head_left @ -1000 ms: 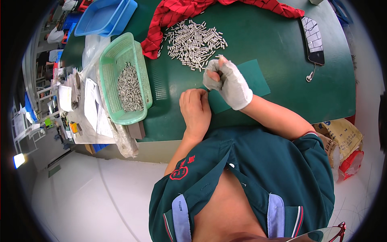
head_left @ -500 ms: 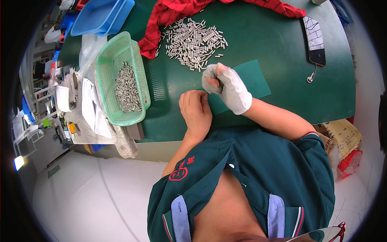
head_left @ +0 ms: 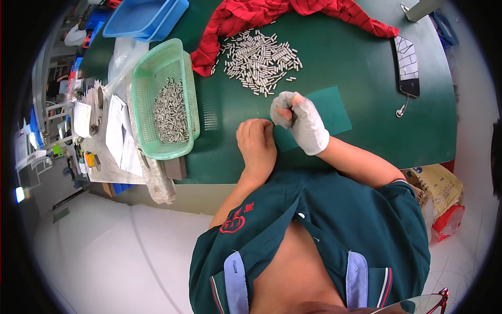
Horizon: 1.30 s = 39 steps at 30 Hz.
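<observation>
Side by side above the green tabletop, my two hands nearly meet. My left hand (head_left: 257, 141) is bare, with its fingers curled down and pressed together; whatever lies under them is hidden. A whitish glove, leaving some fingertips bare, covers my right hand (head_left: 303, 124). Its fingers are bent into a closed grip, and anything inside cannot be made out. Partly beneath the right hand lies a flat green sheet (head_left: 333, 111). Just beyond both hands spreads a loose pile of small metal pins (head_left: 260, 60).
A pale green basket (head_left: 193, 99) with many metal pieces stands at the left, blue trays (head_left: 133, 23) behind it. Red cloth (head_left: 235, 21) borders the pile. A phone (head_left: 408, 65) lies far right. Papers (head_left: 116, 131) and a plastic-wrapped bundle (head_left: 157, 180) sit left of the basket.
The whole view has shifted slightly, with the basket and pile appearing a little further right. Both hands keep nearly the same pose beside each other.
</observation>
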Each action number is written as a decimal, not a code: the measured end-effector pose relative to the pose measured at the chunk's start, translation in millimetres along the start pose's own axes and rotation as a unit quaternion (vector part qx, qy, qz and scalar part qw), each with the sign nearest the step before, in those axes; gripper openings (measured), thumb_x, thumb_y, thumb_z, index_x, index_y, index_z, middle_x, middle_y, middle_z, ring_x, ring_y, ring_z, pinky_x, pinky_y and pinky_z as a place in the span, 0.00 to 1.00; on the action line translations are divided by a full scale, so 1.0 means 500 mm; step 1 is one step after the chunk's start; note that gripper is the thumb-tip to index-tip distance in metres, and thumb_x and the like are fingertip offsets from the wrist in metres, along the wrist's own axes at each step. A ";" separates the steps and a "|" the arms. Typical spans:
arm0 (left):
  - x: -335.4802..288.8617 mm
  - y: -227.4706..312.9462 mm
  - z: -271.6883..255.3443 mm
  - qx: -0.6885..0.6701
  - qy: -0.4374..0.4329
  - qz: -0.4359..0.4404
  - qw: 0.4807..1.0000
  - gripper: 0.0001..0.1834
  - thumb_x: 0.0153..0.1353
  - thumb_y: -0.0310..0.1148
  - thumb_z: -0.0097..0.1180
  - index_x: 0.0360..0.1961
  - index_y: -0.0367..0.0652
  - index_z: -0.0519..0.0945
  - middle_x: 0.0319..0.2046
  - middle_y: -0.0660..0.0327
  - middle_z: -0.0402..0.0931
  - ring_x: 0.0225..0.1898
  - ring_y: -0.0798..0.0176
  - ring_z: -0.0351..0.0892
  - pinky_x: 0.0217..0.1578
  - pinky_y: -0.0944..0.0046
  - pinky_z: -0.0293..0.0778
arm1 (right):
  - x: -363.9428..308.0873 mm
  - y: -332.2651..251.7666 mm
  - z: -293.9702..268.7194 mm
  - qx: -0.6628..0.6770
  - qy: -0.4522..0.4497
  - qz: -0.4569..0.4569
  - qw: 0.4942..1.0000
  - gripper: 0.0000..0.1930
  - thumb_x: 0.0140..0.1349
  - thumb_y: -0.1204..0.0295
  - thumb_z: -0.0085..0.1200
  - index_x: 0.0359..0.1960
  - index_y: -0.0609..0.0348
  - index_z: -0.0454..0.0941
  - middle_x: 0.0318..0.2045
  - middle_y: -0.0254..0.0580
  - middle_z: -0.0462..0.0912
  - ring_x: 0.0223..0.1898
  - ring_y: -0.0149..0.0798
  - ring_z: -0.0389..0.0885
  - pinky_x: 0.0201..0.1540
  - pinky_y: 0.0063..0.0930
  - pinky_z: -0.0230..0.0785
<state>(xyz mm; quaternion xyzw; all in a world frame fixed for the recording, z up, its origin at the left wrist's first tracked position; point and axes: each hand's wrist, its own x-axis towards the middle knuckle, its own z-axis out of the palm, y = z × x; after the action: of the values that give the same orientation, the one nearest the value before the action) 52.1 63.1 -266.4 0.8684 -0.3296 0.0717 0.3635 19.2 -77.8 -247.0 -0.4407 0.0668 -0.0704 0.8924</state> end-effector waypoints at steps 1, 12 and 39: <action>0.002 -0.002 -0.005 -0.015 0.004 -0.001 1.000 0.06 0.53 0.19 0.56 0.32 0.39 0.74 0.32 0.55 0.74 0.36 0.52 0.73 0.40 0.58 0.67 | 0.000 -0.002 0.001 0.012 -0.001 0.002 1.000 0.31 0.65 0.39 0.39 0.20 0.55 0.57 0.21 0.31 0.58 0.24 0.30 0.55 0.29 0.24 0.49; 0.031 0.003 -0.088 -0.335 0.044 -0.073 0.938 0.03 0.60 0.22 0.55 0.35 0.37 0.75 0.35 0.61 0.72 0.34 0.69 0.68 0.37 0.71 0.67 | -0.019 -0.043 0.033 -0.119 -0.051 0.097 0.987 0.06 0.59 0.71 0.56 0.32 0.59 0.74 0.27 0.28 0.71 0.30 0.22 0.66 0.34 0.18 0.60; 0.047 0.020 -0.101 -0.245 0.041 0.030 0.968 0.06 0.55 0.19 0.58 0.33 0.38 0.75 0.32 0.58 0.74 0.33 0.59 0.72 0.36 0.65 0.69 | -0.012 -0.036 0.026 -0.150 -0.076 0.110 0.980 0.06 0.60 0.72 0.54 0.34 0.63 0.76 0.27 0.30 0.75 0.30 0.22 0.69 0.33 0.17 0.63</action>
<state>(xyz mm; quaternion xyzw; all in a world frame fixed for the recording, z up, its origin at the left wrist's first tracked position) 69.7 80.1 -215.3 0.7389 -0.3477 0.0346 0.5761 14.7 -77.3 -224.5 -0.5633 0.0567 0.0721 0.8212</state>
